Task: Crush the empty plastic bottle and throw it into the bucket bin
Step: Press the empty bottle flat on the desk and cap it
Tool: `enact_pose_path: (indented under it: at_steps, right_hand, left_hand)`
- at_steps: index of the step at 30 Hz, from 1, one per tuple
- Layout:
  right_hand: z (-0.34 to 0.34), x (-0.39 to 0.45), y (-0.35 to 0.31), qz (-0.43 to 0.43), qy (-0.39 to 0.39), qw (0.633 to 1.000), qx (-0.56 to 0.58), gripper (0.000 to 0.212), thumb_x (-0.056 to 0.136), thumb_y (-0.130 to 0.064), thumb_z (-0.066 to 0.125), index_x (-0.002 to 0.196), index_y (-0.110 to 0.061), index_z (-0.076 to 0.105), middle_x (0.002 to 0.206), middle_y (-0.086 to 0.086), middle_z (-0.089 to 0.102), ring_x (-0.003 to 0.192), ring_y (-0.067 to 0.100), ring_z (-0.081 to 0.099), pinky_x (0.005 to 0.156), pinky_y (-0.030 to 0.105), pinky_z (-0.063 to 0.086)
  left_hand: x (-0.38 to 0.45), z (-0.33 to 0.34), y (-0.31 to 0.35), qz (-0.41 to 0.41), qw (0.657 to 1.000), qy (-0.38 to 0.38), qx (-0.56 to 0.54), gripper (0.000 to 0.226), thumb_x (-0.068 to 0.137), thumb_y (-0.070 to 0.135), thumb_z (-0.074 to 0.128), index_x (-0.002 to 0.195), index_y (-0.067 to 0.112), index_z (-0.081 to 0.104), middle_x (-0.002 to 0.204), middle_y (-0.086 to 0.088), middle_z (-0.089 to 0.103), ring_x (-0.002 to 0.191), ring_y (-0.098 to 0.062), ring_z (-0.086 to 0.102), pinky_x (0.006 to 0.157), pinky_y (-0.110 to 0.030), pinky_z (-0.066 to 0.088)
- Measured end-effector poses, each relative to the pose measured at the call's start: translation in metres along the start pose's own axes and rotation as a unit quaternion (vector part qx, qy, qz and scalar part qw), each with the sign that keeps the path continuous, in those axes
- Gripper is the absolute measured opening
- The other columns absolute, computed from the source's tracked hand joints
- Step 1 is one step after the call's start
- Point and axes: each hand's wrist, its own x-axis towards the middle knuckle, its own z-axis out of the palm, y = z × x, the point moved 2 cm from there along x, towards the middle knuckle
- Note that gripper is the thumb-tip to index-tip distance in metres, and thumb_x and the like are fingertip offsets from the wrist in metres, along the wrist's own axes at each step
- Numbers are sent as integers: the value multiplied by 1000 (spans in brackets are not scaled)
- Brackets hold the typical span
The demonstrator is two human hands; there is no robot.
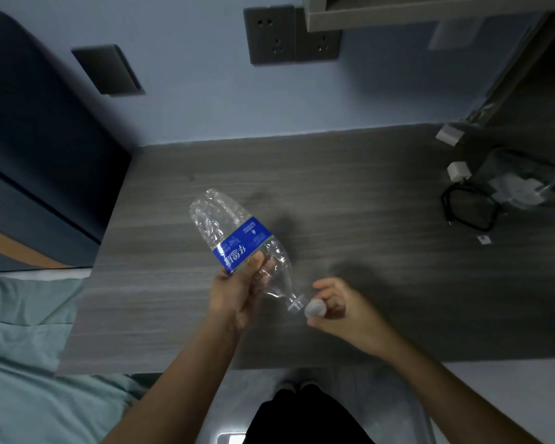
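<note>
Left hand (237,296) grips the dented bottle (237,245) over the desk (366,251), right hand (337,310) pinches the cap (315,308) just off its neck; no bin in view, so recapping early risks trapped air springing it back

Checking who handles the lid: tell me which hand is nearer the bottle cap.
Right. The right hand pinches the bottle cap just off the neck; the left hand grips the plastic bottle below its label.

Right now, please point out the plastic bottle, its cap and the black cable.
plastic bottle (242,243): head view, on the blue label.
cap (314,308): head view, on its top, in the right hand.
black cable (468,205): head view, on the coiled loop.
</note>
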Motion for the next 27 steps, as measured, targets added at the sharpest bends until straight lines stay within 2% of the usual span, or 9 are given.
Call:
enact_pose_path:
  at_steps: [2,5,7,11,16,20,22,24,27]
  right_hand:
    - [6,-2,-4,-7,9,1000,27,54,64,2,78,99,-26,48,85,0,59,79,16,58,71,13,46]
    - [7,-2,-9,-20,36,999,14,53,60,-4,82,89,-34,50,80,-7,59,73,9,58,70,11,47]
    - [5,-3,-12,-20,58,998,13,52,58,-6,83,86,-35,51,77,-8,60,65,-3,58,66,7,46]
    - [8,-9,-13,-29,108,994,-2,48,55,-11,85,79,-37,53,74,-12,63,64,-9,60,62,2,45]
    - [8,-11,-16,-37,150,988,8,44,55,-11,85,77,-35,56,73,-14,64,66,-15,60,62,-2,43]
    - [9,-15,-12,-22,151,983,102,32,59,-3,82,71,-26,63,59,-14,70,60,-12,62,60,1,46]
    - [11,-16,-10,-7,129,974,186,20,66,1,77,78,-12,68,58,-14,73,59,-4,65,61,7,51]
    - [13,-17,-11,22,83,958,272,9,76,2,67,85,0,67,58,-5,74,58,7,70,60,15,57]
    - [17,-20,-12,55,45,945,320,10,84,-7,59,79,-8,67,60,-1,74,62,15,73,60,20,58]
  left_hand:
    - [-6,5,0,27,1000,-1,-11,11,82,1,60,79,10,65,61,1,75,58,-7,70,48,-16,55]
    - [-13,10,-4,54,998,-5,-17,12,82,0,59,79,10,65,62,1,75,59,-8,71,48,-17,55]
    - [-16,11,-5,81,997,4,-15,12,81,0,60,81,10,65,64,2,76,62,-8,71,50,-18,55]
    - [-21,10,-7,134,991,19,-6,15,80,-2,61,81,13,66,67,3,76,66,-8,71,56,-19,58]
    - [-27,10,-12,147,988,44,-25,16,80,0,62,79,15,67,67,3,76,67,-8,71,60,-20,59]
    - [-29,10,-12,137,988,44,-58,20,81,-1,60,77,17,67,66,4,76,66,-7,71,61,-21,60]
    - [-30,9,-12,126,989,37,-74,18,82,-1,59,79,16,65,66,5,76,66,-5,71,59,-20,60]
    - [-31,7,-13,120,989,35,-75,17,83,1,58,80,16,64,65,6,75,65,-4,70,60,-19,59]
    - [-33,6,-12,120,989,34,-76,17,84,2,58,79,17,64,63,6,74,64,-3,69,61,-18,57]
